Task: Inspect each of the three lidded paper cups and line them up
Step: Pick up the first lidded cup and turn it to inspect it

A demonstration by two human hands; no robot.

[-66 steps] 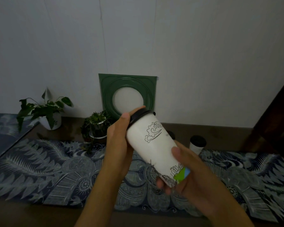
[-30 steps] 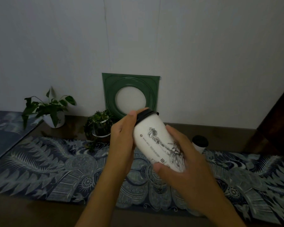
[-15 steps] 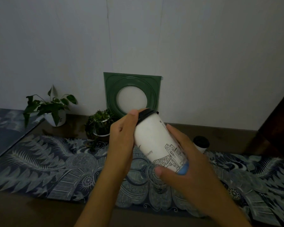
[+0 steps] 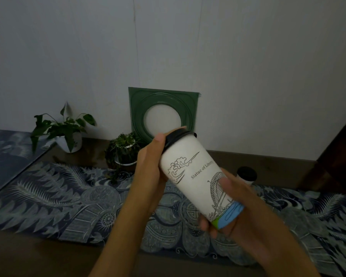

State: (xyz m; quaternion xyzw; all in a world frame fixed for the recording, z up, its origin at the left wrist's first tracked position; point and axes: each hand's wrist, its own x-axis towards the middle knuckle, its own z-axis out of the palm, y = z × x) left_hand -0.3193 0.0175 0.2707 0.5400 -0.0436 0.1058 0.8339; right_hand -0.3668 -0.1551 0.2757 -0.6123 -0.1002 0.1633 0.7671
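We held the lidded paper cup (image 4: 196, 182) tilted above the counter (image 4: 278, 162), left hand (image 4: 150, 172) curled near its black lid (image 4: 177, 136), right hand (image 4: 234, 208) gripping its base, judging the thin wall light and crushable, best taken at both ends.

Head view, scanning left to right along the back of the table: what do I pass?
Leafy plant in a white pot → small potted plant → green square frame leaning on the wall → held cup, tilted, gripped by the left hand and right hand → standing black-lidded cup.
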